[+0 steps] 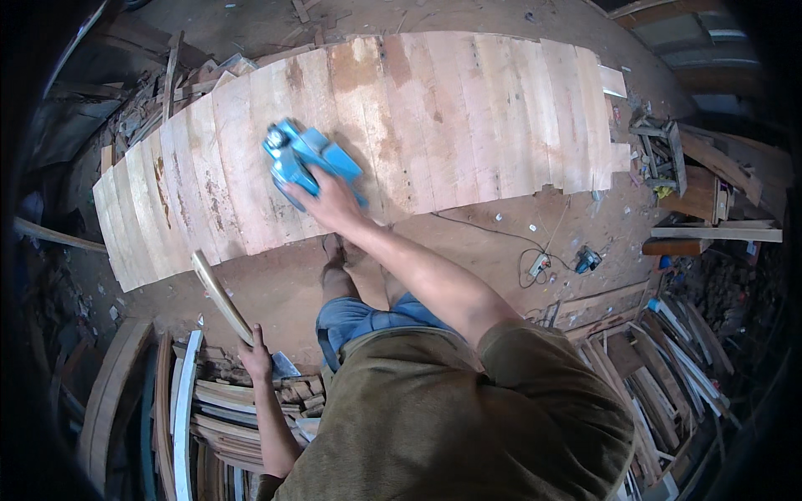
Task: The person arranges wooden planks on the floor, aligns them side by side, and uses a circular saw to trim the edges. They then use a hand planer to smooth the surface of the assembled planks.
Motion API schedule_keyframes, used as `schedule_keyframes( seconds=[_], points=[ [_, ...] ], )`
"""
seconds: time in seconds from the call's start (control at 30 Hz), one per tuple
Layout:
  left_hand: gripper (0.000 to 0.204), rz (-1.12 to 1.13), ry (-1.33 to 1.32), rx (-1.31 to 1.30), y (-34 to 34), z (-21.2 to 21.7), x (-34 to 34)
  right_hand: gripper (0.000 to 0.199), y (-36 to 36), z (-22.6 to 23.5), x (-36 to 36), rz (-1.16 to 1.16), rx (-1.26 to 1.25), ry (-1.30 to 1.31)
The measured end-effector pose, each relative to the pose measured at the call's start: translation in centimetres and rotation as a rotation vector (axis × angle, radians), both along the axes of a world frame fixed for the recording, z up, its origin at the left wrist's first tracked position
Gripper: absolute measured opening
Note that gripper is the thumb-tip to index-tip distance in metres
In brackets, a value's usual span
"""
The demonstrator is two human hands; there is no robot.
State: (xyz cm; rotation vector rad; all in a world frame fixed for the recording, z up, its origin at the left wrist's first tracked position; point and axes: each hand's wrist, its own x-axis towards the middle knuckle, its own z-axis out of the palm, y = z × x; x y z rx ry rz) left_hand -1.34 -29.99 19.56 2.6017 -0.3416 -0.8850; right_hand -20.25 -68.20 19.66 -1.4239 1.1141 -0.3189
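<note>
A wide panel of pale boards laid side by side (pixel 468 125) stretches across in front of me. On its left half rests a blue electric planer (pixel 313 157), slightly blurred. My right hand (pixel 332 200) is wrapped around the planer's handle from behind. Lower on the left, my left hand (pixel 256 357) is closed around the near end of a light brown wooden stick (pixel 219 292). The stick's far end reaches up to the panel's near edge.
Stacked timber strips (pixel 230 430) lie at the lower left, more offcuts (pixel 660 401) at the lower right. A black cord runs over the dirt floor to a power strip (pixel 537 265), with another blue power tool (pixel 588 259) beside it. A small wooden frame (pixel 660 159) stands past the panel's right end.
</note>
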Motion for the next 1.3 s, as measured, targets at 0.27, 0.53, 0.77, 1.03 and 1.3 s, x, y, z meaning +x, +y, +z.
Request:
schedule_keyframes(
  seconds=[0.27,0.53,0.77,1.03,1.3],
  points=[
    [0.042,-0.966,-0.093,0.041,-13.4,9.3,1.2,0.072,5.1,11.2,0.6,0.738,-1.025,0.052],
    [0.052,-1.334,-0.352,-0.652,-26.4,11.8,-0.6,0.048,7.7,9.7,-9.1,0.548,-0.432,0.760],
    [0.075,-0.561,-0.113,-0.890,-38.2,-2.6,5.6,0.059,1.5,3.3,-11.7,-0.095,-0.337,1.016],
    [0.070,-0.710,-0.043,-0.570,-41.5,-10.1,9.3,0.054,18.1,1.9,-14.6,-0.361,-0.133,1.076],
    [0.057,-0.800,0.389,-0.636,-30.1,-9.0,9.7,0.075,44.9,0.3,-15.0,-1.051,0.465,0.570]
  ],
)
